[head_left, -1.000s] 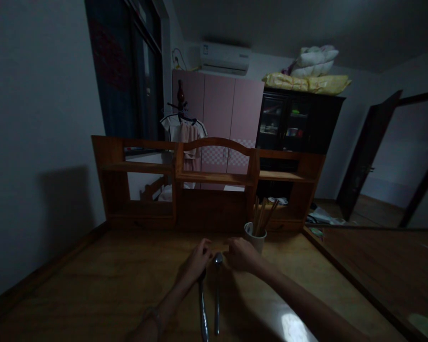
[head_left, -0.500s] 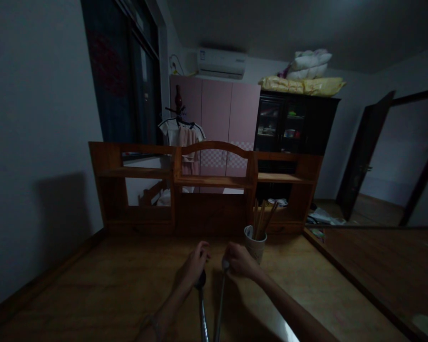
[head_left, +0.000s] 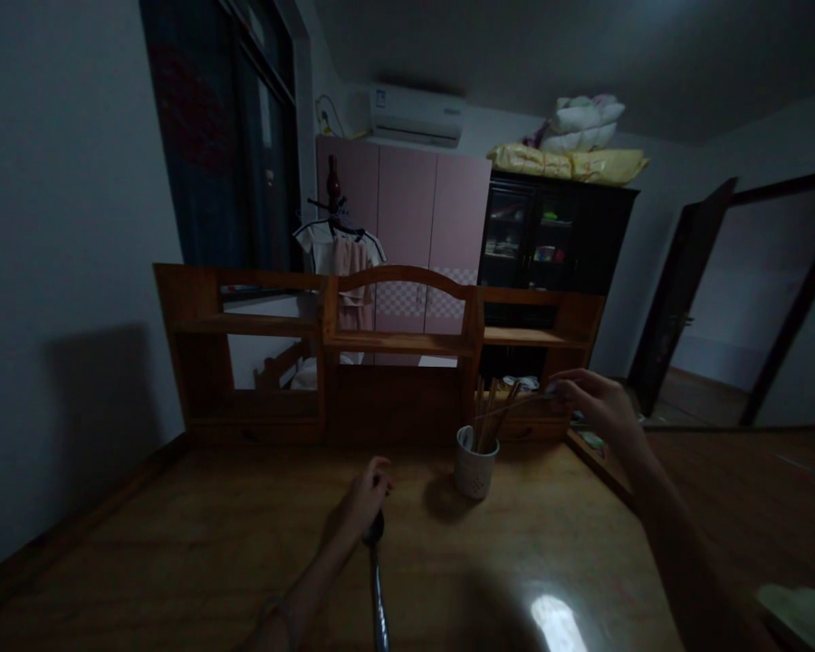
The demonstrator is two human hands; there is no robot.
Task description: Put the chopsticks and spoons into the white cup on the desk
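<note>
My left hand rests on the wooden table, fingers closed over the head of a long metal utensil whose handle runs toward me. My right hand is raised to the right of a white cup, pinching one end of a second slim metal utensil. That utensil slants down to the left, with its far tip at the cup's mouth. Several wooden chopsticks stand in the cup.
A wooden shelf unit lines the back of the table, right behind the cup. The table's raised right edge lies under my right forearm. Beyond are a pink wardrobe, a dark cabinet and an open door. The room is dim.
My right hand picked up one of the two utensils lying side by side and carried it up and to the right, above the cup. My left hand stayed on the other utensil.
</note>
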